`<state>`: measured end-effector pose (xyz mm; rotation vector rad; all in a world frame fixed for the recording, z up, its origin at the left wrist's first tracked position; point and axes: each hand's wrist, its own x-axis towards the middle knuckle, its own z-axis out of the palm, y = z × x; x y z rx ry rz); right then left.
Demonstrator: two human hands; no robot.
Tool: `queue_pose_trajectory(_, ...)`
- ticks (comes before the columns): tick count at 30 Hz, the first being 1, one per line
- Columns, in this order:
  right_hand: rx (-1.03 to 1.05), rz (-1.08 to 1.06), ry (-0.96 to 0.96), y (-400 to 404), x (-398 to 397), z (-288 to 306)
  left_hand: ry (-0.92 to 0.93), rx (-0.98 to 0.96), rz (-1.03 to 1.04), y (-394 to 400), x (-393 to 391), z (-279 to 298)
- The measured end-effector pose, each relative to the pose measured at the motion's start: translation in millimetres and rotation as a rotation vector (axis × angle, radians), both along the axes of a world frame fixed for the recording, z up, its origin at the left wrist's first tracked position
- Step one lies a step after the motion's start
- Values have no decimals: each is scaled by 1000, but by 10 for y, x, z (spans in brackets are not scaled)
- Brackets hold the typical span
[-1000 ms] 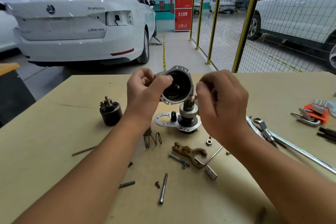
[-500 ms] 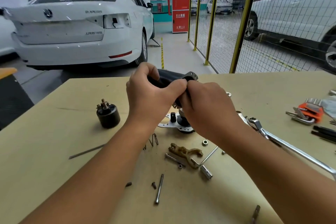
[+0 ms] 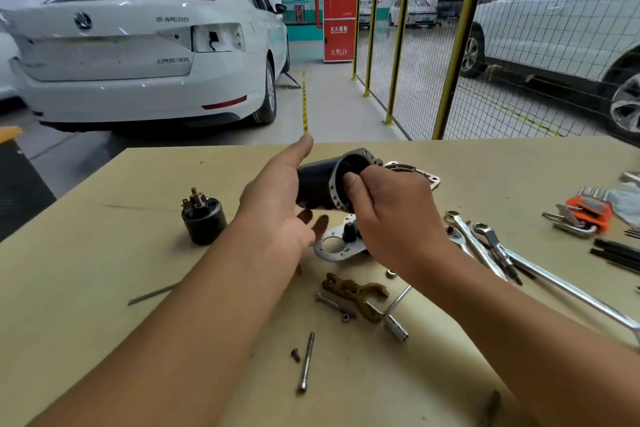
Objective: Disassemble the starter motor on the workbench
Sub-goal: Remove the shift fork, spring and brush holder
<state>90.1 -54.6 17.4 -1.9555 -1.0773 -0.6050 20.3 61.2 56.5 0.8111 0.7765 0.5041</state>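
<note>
My right hand [image 3: 391, 218] grips the black starter motor housing [image 3: 317, 185] by its silver flanged rim, with the thumb in the open end. The housing lies on its side just above the workbench [image 3: 104, 253]. To its left, my left hand [image 3: 273, 204] is spread with the index finger straight out, its palm against or just beside the housing's black side. Below the hands sits a silver plate with the drive gear [image 3: 334, 244], partly hidden by my right hand. A black solenoid [image 3: 204, 218] stands upright at the left. A silver end cover [image 3: 415, 173] lies behind my right hand.
Loose parts lie in front: a brown fork lever [image 3: 356, 291], a long bolt [image 3: 306, 362], a small screw [image 3: 295, 355], a socket [image 3: 396, 328], a thin rod [image 3: 152, 295]. Wrenches [image 3: 478, 243] and an orange hex key set [image 3: 585, 211] lie at the right. Cars and a mesh fence stand beyond the bench.
The housing was gripped by both hands; now my left hand has let go and spread open at its left side. My right hand keeps the housing, which now lies lower and on its side.
</note>
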Motion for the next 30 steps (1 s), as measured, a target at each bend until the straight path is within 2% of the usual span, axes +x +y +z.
queue_pose_trajectory(3,-33,31,-48,-1,-42,-21,-14,-59,-110,-39,-18,33)
queue_pose_trajectory(7,-43,50,-217,56,-184,-12,3,-41,-119,-42,58,-95)
queue_pose_trajectory(11,137,67,-283,13,-198,45,-127,-107,-203,-36,61,-139)
queue_pose_trajectory(14,345,85,-202,-61,-59,95,-336,-192,-241,-10,54,-100)
queue_pose_trajectory(16,388,113,-152,-61,-21,86,-432,-226,-239,-2,43,-51)
queue_pose_trajectory(24,301,186,-75,-2,-191,7,-621,-202,-243,37,-37,11)
queue_pose_trajectory(30,157,150,64,52,-297,32,-618,23,-159,-147,-42,32)
